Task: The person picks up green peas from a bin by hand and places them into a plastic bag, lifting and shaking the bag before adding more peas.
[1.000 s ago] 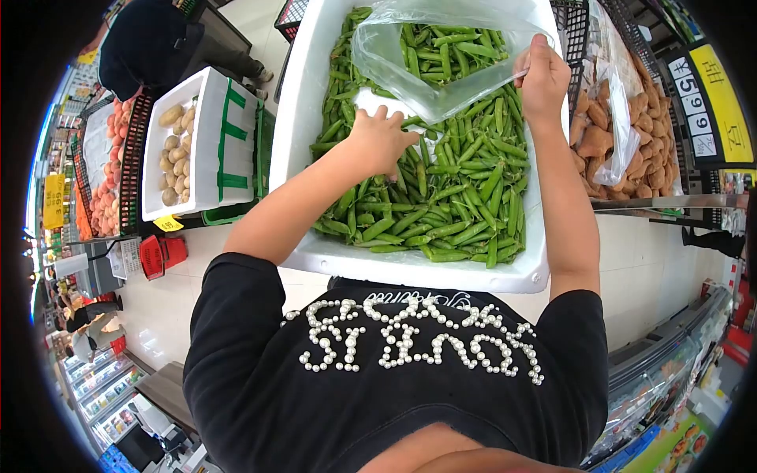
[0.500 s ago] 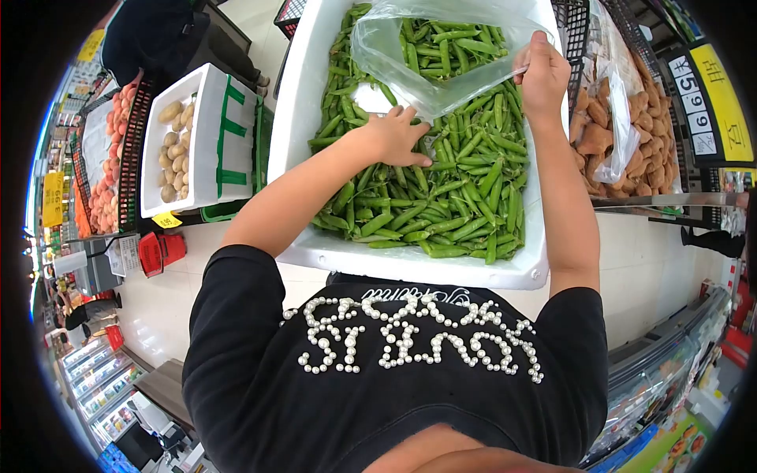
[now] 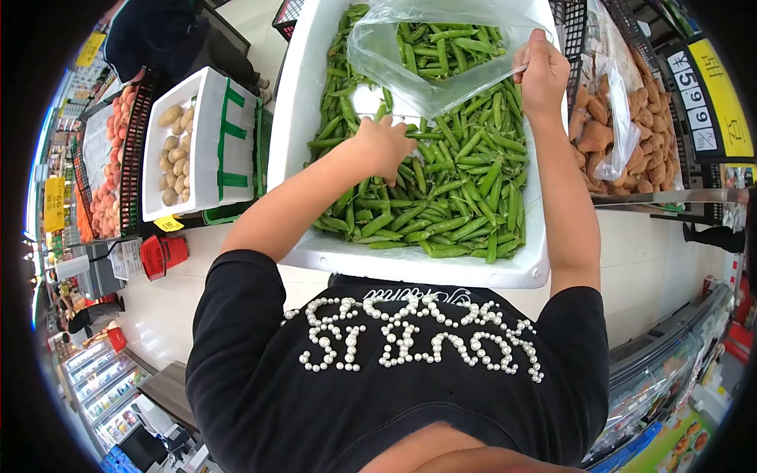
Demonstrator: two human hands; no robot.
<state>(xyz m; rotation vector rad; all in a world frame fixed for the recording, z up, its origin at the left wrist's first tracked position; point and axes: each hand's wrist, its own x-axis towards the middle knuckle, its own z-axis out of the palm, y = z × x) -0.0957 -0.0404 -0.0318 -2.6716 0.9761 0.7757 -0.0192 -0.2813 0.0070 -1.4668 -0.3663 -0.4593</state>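
Green pea pods (image 3: 465, 197) fill a white foam box (image 3: 410, 270) in front of me. My left hand (image 3: 382, 148) is over the pods at the left of the box, its fingers apart and bent down onto them. Whether a pod lies under the fingers is hidden. A pale patch of the box's bottom shows just above that hand. My right hand (image 3: 542, 75) is closed on the edge of a clear plastic bag (image 3: 449, 96), thumb up, near the box's right side. The bag hangs with its mouth spread over the pods, and pods show through it.
To the left, a white box holds potatoes (image 3: 175, 162), beside a black crate of reddish produce (image 3: 110, 169). Brown tubers (image 3: 639, 134) lie on the right near a price sign (image 3: 710, 102). A person (image 3: 169, 39) stands at upper left. Red baskets (image 3: 164, 254) sit lower left.
My left hand has shifted a little left over the pods, and its fingers have drawn in somewhat. The right hand and the bag have barely moved.
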